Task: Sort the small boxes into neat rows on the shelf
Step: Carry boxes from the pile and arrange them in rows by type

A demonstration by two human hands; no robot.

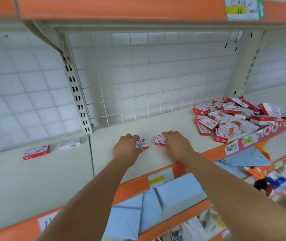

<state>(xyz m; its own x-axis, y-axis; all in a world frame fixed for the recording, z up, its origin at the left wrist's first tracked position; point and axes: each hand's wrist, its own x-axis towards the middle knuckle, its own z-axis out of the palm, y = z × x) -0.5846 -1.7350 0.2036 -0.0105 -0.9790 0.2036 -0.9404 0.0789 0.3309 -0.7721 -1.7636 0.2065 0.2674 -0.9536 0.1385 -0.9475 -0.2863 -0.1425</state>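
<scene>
At frame centre, the left hand (127,147) grips one box (142,144), the right hand (176,144) another (160,140); bare shelf (121,124) behind, pile (234,117) at right.

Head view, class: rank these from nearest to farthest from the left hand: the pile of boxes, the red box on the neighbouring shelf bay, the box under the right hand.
1. Box under the right hand, just right.
2. Red box, left bay.
3. Pile of boxes, far right.
</scene>
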